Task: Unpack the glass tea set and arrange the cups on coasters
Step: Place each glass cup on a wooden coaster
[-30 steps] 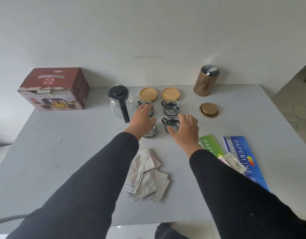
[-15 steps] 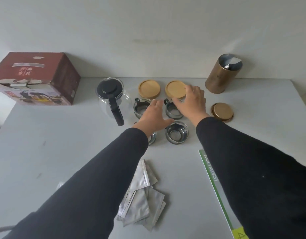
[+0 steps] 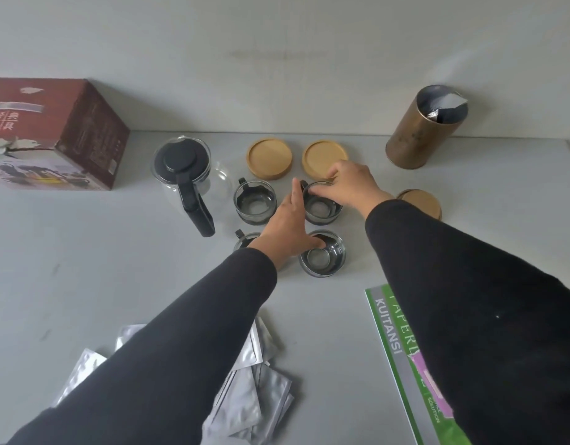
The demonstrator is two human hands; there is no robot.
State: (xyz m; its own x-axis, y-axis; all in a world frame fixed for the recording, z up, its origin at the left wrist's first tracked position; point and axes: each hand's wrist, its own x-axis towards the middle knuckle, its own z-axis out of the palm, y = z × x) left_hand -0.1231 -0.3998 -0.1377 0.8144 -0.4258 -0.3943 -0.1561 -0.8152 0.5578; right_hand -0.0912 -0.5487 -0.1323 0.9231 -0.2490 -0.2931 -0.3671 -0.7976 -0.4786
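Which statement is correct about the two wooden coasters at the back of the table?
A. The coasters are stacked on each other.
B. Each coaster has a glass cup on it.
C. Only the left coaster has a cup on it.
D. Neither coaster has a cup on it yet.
D: the left coaster and the right coaster lie bare side by side, and the glass cups stand on the table in front of them.

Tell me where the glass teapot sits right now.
In the head view, the glass teapot stands left of centre on the grey table, between the red box and the back-left cup, black handle pointing toward the person.
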